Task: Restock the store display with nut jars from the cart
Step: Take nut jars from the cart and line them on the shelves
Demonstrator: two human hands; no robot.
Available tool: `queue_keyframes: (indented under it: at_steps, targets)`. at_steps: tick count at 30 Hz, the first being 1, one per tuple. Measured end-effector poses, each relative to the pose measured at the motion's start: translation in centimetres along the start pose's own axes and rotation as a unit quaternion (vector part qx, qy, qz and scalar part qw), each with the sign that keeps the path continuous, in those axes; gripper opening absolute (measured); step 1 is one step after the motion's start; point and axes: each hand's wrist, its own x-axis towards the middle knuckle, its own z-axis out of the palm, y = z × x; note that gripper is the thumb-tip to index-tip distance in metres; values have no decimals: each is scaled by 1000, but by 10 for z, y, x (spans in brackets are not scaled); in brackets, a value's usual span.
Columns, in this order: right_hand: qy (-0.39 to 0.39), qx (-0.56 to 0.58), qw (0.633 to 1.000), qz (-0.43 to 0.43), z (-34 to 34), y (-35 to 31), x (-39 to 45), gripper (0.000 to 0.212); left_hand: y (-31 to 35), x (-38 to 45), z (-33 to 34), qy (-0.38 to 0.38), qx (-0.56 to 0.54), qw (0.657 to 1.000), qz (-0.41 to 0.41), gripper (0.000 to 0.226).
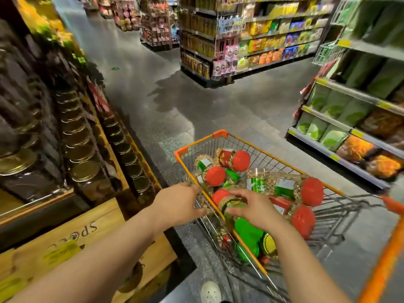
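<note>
Reaching into the cart [220, 136], the right hand [253, 207] lies over a nut jar [227, 201] that rests on its side at the near left of the basket, fingers curled round the jar's body just behind its red lid, so the hand is clamped on it. The left hand [179, 203] is at the cart's left rim, fingers spread and stretched toward the wire edge; they seem to touch the rim, though motion blur makes it unclear whether they grip it. Both forearms are bare.

Around the held jar, more nut jars lie on their sides in the basket: two red-lidded ones [235, 160] toward the far corner, a larger one [290, 189] to the right and another [295, 217] just in front of it. All show nuts through clear walls and carry green labels. Green packets [248, 237] lie under the right wrist. The cart's frame and handle [391, 243] are orange.

To the left stands the store display [83, 232], a wooden crate base with rows of gold-lidded jars [85, 171] on it, blurred. Shelves [349, 132] of green and orange bags stand to the right, well apart from the cart, on a dark polished floor [175, 101]
</note>
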Motion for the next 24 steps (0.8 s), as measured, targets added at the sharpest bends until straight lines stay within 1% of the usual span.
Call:
queue_keyframes:
  at_steps: [2,5,9,12,16,20,24]
  targets:
    - [1,11,1000,28,-11,27,6,62,14,27,5,-31,6,999,18,80]
    - [-17,19,997,77,-18,69,15,65,32,64,20,-77,1,997,28,86]
    - [-40,68,986,145,-16,126,27,76,62,109,49,-139,-22,989,39,91]
    - [-55,95,979,170,-5,152,34,82,75,130,70,-178,-34,983,29,97]
    - [-76,118,971,192,10,183,48,94,83,158,100,-206,-71,976,12,105]
    - [-113,98,966,211,17,200,59,98,92,174,122,-242,-95,965,-3,111]
    - [-138,105,962,210,21,212,69,100,103,183,137,-266,-108,958,-12,110]
